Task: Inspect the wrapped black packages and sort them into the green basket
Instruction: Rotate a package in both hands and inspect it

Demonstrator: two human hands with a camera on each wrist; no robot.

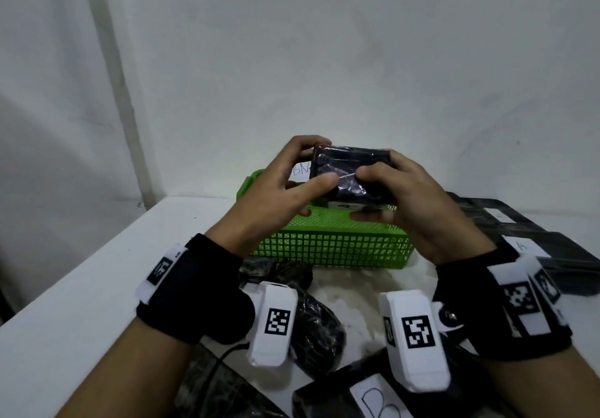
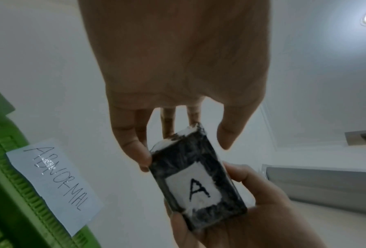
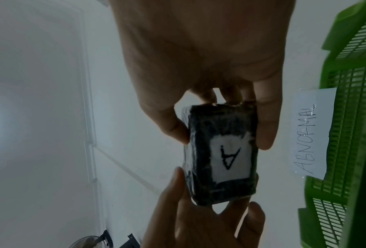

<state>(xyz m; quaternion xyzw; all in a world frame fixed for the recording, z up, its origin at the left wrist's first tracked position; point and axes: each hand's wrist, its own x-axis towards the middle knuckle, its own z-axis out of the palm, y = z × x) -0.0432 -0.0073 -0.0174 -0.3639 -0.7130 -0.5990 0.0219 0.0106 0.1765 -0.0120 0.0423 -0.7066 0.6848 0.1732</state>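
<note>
A small black package (image 1: 349,172) wrapped in clear film is held up above the green basket (image 1: 331,242). My left hand (image 1: 289,180) grips its left end and my right hand (image 1: 393,190) grips its right end. Its underside carries a white label with the letter A, seen in the left wrist view (image 2: 195,188) and in the right wrist view (image 3: 231,157). The basket (image 2: 6,193) (image 3: 351,117) bears a paper tag (image 2: 54,182) (image 3: 311,135) reading ABNORMAL.
Several more wrapped black packages (image 1: 311,330) lie on the white table (image 1: 97,271) in front of the basket, one with a B label (image 1: 376,401). Flat black packs (image 1: 532,235) are stacked at the right. A white wall stands close behind.
</note>
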